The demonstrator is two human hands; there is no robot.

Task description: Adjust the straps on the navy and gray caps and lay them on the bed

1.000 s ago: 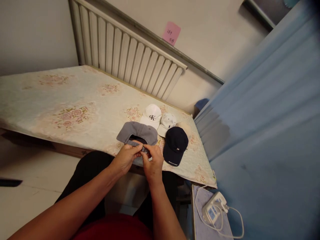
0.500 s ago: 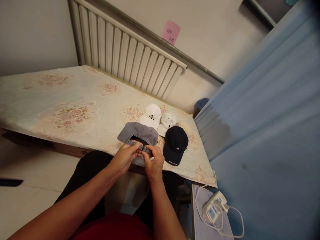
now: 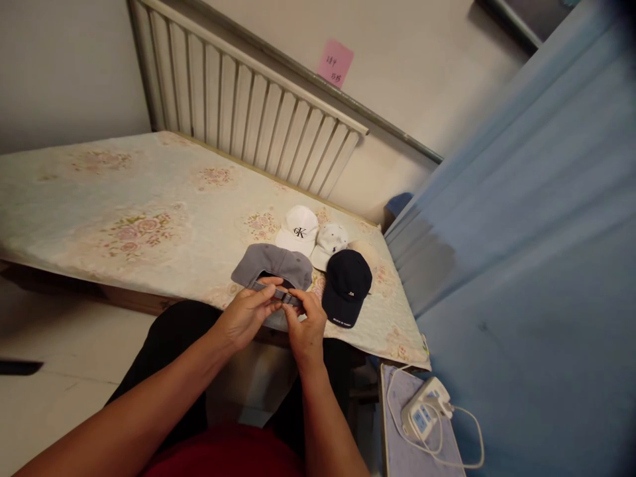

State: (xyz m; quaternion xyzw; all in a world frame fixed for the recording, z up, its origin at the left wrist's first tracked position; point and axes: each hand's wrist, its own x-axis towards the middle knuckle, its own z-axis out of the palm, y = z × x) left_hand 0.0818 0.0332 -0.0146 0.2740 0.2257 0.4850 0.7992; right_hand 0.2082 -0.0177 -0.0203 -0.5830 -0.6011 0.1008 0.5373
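Observation:
A grey cap [image 3: 274, 262] lies at the near edge of the flowered mattress [image 3: 124, 212], its back opening toward me. My left hand [image 3: 247, 313] and my right hand [image 3: 305, 324] both pinch the cap's rear adjustment strap [image 3: 279, 293] between thumb and fingers. Just right of the grey cap sits a navy cap [image 3: 348, 287]. Behind them are a white cap with a black logo [image 3: 299, 230] and a second white cap [image 3: 330, 242].
A white radiator [image 3: 248, 106] runs along the wall behind the mattress, with a pink note [image 3: 335, 63] above it. A blue curtain [image 3: 521, 232] hangs at the right. Low right, a white power strip with a cord [image 3: 422, 414] rests on a cloth-covered surface.
My hands and the grey cap have stayed almost in place. The fingers have shifted slightly along the strap, and the whole view has drifted a little.

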